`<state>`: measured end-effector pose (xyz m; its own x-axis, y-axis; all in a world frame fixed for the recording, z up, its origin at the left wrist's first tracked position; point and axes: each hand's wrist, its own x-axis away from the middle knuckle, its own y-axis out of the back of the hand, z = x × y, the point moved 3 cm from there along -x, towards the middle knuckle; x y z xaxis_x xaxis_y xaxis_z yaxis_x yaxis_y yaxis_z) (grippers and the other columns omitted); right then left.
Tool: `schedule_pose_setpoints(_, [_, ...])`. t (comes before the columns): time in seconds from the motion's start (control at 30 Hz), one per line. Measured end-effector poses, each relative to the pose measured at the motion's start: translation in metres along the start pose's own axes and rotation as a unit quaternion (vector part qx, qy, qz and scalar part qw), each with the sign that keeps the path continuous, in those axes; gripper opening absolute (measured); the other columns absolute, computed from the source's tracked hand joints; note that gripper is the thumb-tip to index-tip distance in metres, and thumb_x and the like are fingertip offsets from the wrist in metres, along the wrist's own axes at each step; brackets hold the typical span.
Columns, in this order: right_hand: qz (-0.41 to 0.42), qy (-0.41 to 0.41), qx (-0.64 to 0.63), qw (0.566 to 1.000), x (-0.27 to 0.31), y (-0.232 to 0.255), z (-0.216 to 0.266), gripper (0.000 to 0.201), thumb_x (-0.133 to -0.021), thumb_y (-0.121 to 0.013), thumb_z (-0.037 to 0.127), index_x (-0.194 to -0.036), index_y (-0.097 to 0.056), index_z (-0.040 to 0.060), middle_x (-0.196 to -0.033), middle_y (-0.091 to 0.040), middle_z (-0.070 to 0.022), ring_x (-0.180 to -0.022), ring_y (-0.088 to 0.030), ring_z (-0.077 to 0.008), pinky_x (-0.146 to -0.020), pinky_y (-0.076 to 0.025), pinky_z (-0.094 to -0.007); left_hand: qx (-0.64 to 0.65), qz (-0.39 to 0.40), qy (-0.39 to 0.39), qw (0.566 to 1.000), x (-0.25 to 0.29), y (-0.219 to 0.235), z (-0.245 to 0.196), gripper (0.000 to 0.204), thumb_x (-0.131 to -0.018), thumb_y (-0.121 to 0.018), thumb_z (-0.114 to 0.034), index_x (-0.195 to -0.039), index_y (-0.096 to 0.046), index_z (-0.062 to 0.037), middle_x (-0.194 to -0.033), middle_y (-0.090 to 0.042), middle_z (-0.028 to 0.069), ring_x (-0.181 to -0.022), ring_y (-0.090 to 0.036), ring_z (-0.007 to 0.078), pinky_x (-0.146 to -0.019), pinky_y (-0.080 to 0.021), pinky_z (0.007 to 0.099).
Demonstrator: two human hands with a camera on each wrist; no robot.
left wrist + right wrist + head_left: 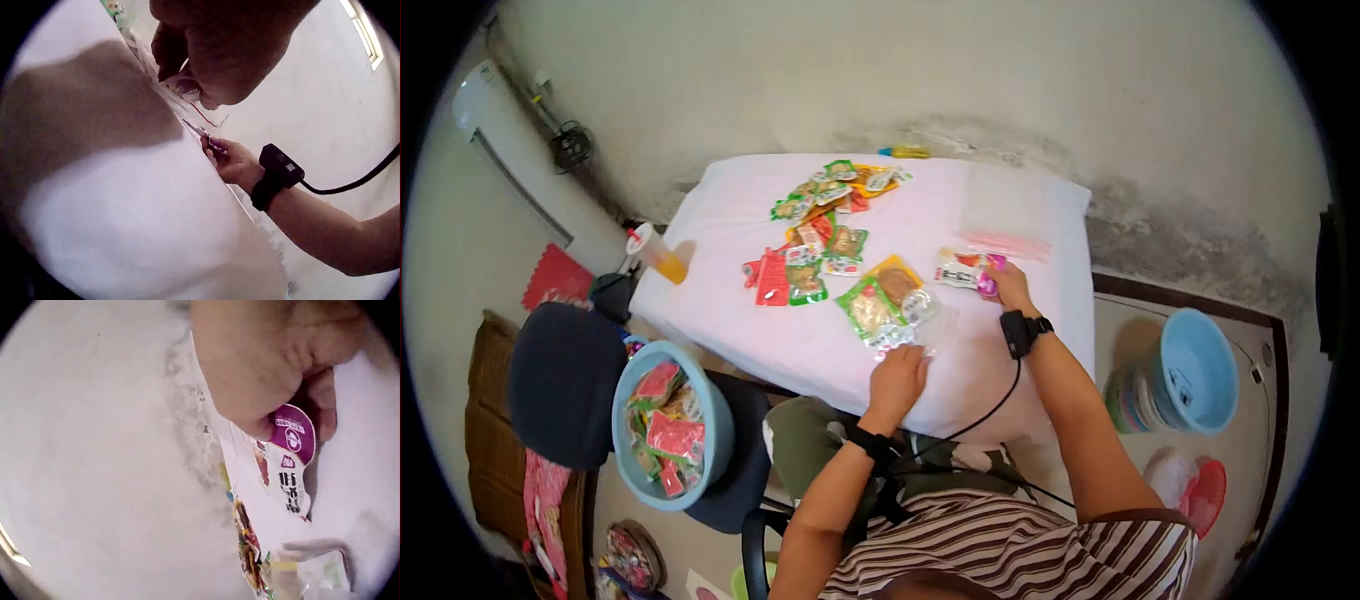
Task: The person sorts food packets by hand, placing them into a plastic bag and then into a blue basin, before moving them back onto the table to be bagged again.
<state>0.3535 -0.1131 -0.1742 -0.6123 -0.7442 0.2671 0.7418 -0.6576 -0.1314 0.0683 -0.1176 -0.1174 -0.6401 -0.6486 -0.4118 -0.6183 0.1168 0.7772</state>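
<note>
My right hand (1013, 287) pinches a white and purple snack packet (960, 268) by its purple end, over the right part of the table. In the right wrist view the thumb and fingers close round the purple end of the packet (289, 478). My left hand (898, 382), near the table's front edge, pinches the edge of a clear plastic bag (940, 335). A green snack packet (870, 308) and a yellow-edged one (897, 279) lie at that bag, just beyond the left hand. In the left wrist view, the left hand (219, 50) is dark and the bag is partly hidden behind its fingers.
Several green, red and yellow packets (805, 260) spread over the white-covered table (730, 210). Flat clear bags (1005, 205) lie at the back right. A cup of orange drink (658, 256) stands at the left edge. A blue tub (722, 440) of packets sits on a chair; blue basins (1200, 370) stand right.
</note>
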Motion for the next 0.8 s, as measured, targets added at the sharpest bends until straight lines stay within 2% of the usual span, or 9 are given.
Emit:
schedule_pose_setpoints(0.37, [0.162, -0.022, -0.094, 0.982, -0.022, -0.068, 0.028, 0.036, -0.088, -0.052, 0.016, -0.121, -0.047, 0.0052, -0.109, -0.061, -0.0085, -0.093, -0.063, -0.0180, -0.068, -0.053, -0.0382, 0.000, 0.008, -0.017, 1.000, 0.008, -0.012, 0.003, 0.016, -0.079, -0.060, -0.011, -0.095, -0.059, -0.0074, -0.085, -0.056, 0.0093, -0.081, -0.057, 0.0280, -0.066, -0.049, 0.0382])
schedule_pose_setpoints(0.5, [0.070, 0.073, 0.095, 0.990, -0.074, -0.091, 0.015, 0.043, -0.085, -0.056, 0.018, -0.124, -0.045, 0.0034, -0.121, -0.055, -0.0138, -0.106, -0.056, -0.0243, -0.087, -0.046, -0.0449, 0.034, -0.028, -0.044, 0.998, 0.009, -0.010, 0.004, 0.014, -0.080, -0.057, -0.009, -0.093, -0.058, -0.0045, -0.079, -0.053, 0.0102, -0.077, -0.055, 0.0282, -0.064, -0.047, 0.0383])
schedule_pose_setpoints(0.53, [-0.078, 0.268, 0.299, 0.913, -0.063, -0.103, 0.032, 0.048, -0.083, -0.058, 0.017, -0.126, -0.043, 0.0023, -0.124, -0.051, -0.0167, -0.112, -0.050, -0.0278, -0.094, -0.039, -0.0464, 0.046, -0.031, -0.049, 0.997, 0.009, -0.010, 0.005, 0.015, -0.080, -0.057, -0.008, -0.094, -0.058, -0.0042, -0.079, -0.053, 0.0102, -0.077, -0.055, 0.0282, -0.064, -0.047, 0.0380])
schedule_pose_setpoints(0.57, [-0.217, 0.436, 0.469, 0.737, -0.046, -0.122, 0.045, 0.052, -0.081, -0.060, 0.016, -0.127, -0.042, 0.0013, -0.126, -0.048, -0.0196, -0.118, -0.045, -0.0313, -0.101, -0.032, -0.0479, 0.057, -0.034, -0.054, 0.996, 0.010, -0.011, 0.006, 0.016, -0.079, -0.057, -0.008, -0.095, -0.059, -0.0040, -0.080, -0.053, 0.0103, -0.076, -0.055, 0.0281, -0.064, -0.047, 0.0378])
schedule_pose_setpoints(0.6, [-0.150, 0.444, 0.462, 0.753, -0.014, -0.147, 0.071, 0.060, -0.078, -0.064, 0.017, -0.130, -0.040, -0.0001, -0.130, -0.042, -0.0226, -0.123, -0.035, -0.0358, -0.105, -0.026, -0.0459, 0.061, -0.042, -0.063, 0.995, 0.010, -0.012, 0.007, 0.017, -0.078, -0.056, -0.006, -0.094, -0.059, -0.0034, -0.080, -0.054, 0.0108, -0.077, -0.054, 0.0280, -0.065, -0.046, 0.0377])
schedule_pose_setpoints(0.7, [0.183, 0.394, 0.371, 0.821, 0.010, -0.230, 0.059, 0.059, -0.077, -0.067, 0.026, -0.124, -0.045, -0.0018, -0.127, -0.046, -0.0225, -0.118, -0.043, -0.0350, -0.099, -0.035, -0.0408, 0.073, -0.049, -0.067, 0.994, 0.011, -0.011, 0.008, 0.017, -0.077, -0.054, -0.004, -0.093, -0.059, -0.0025, -0.082, -0.054, 0.0114, -0.079, -0.054, 0.0282, -0.067, -0.046, 0.0376])
schedule_pose_setpoints(0.73, [0.264, 0.358, 0.383, 0.810, 0.021, -0.263, 0.051, 0.058, -0.077, -0.066, 0.029, -0.122, -0.047, -0.0020, -0.121, -0.050, -0.0231, -0.113, -0.047, -0.0354, -0.097, -0.037, -0.0412, 0.070, 0.050, 0.016, 0.996, 0.010, -0.004, 0.008, 0.017, -0.076, -0.053, -0.003, -0.093, -0.059, -0.0023, -0.087, -0.055, 0.0120, -0.083, -0.054, 0.0296, -0.071, -0.046, 0.0371])
schedule_pose_setpoints(0.77, [0.328, 0.284, 0.437, 0.788, 0.041, -0.293, 0.053, 0.056, -0.078, -0.066, 0.031, -0.122, -0.049, 0.0003, -0.124, -0.049, -0.0210, -0.118, -0.044, -0.0334, -0.099, -0.036, -0.0374, 0.065, 0.034, -0.011, 0.997, 0.015, -0.014, 0.015, 0.020, -0.078, -0.053, -0.005, -0.097, -0.058, -0.0020, -0.093, -0.056, 0.0129, -0.088, -0.054, 0.0293, -0.075, -0.045, 0.0368])
schedule_pose_setpoints(0.8, [0.336, 0.336, 0.475, 0.741, 0.048, -0.320, 0.046, 0.058, -0.076, -0.066, 0.034, -0.121, -0.050, 0.0002, -0.121, -0.051, -0.0224, -0.115, -0.046, -0.0342, -0.100, -0.034, -0.0410, 0.043, 0.034, -0.033, 0.998, 0.026, -0.035, 0.026, 0.022, -0.080, -0.053, -0.007, -0.102, -0.057, -0.0017, -0.098, -0.056, 0.0137, -0.093, -0.054, 0.0290, -0.079, -0.044, 0.0364])
